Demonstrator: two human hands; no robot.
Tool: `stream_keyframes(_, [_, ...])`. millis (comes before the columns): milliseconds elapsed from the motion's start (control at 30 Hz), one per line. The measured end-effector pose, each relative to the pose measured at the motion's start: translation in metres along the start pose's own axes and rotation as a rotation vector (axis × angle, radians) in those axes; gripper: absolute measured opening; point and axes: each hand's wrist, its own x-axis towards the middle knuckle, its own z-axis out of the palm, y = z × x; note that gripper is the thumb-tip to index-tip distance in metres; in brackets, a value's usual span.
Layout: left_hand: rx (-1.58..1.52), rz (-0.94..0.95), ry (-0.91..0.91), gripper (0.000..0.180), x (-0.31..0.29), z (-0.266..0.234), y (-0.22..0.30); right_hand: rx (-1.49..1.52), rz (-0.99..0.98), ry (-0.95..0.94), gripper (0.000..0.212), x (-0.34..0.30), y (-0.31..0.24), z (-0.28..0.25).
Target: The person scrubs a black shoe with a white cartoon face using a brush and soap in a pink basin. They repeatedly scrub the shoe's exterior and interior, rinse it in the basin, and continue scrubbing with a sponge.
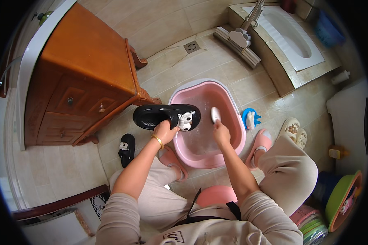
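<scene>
Far left, wooden cabinet, orange-brown, front legs on the tiles near the basin; could get splashed if a wet shoe is shaken on this side. Next, one black slipper with a white big-eyed ornament, lying on the floor beside the left leg; could be trodden on or kicked should that foot shift. Next, left hand, closed on the near side of a second black slipper, which is held sideways, partly over the basin's left rim; grip seems to take in only one edge, so wet, smooth material could slide out and drop into the water or outside the rim. Ornament on its strap, white and raised; could work loose under hard rubbing. Centre, pink basin with grey upper edge, shallow-looking water inside; could slop over if bumped by a shin or a falling shoe, leaving the tiles slick. Within its outline, small white implement, probably a brush, gripped by right hand; could slip from wet fingers or flick drops outward. Right, blue dish bearing a white item, just beside the basin; could be knocked by the right foot's pink slipper
</scene>
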Motion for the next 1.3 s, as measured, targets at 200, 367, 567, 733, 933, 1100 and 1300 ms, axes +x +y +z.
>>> stream_keyframes(200, [-0.026, -0.051, -0.053, 0.036, 0.008, -0.001, 0.013, 1.078, 0.304, -0.220, 0.033, 0.013, 0.032, 0.003])
stream_keyframes(367, [0.081, -0.116, -0.005, 0.035, 0.005, -0.013, 0.016, 1.028, -0.062, -0.371, 0.036, -0.053, -0.068, -0.027])
stream_keyframes(567, [0.066, -0.087, 0.060, 0.031, 0.011, -0.006, 0.018, 0.168, -0.499, 0.089, 0.035, -0.088, -0.105, -0.024])
stream_keyframes(733, [-0.020, -0.027, 0.014, 0.030, 0.010, -0.003, 0.006, 0.160, -0.154, 0.103, 0.032, -0.024, -0.058, -0.025])
stream_keyframes(933, [-0.479, 0.074, -0.007, 0.030, 0.023, -0.003, -0.002, 0.188, 0.093, 0.120, 0.035, 0.021, 0.039, 0.010])
stream_keyframes(1100, [-0.615, 0.066, 0.051, 0.028, 0.023, 0.000, -0.014, 1.067, 0.097, -0.246, 0.034, -0.013, -0.015, 0.002])
stream_keyframes(1300, [-0.832, -0.027, 0.029, 0.027, 0.032, -0.002, -0.006, 0.186, -0.650, 0.236, 0.041, -0.094, -0.096, 0.000])
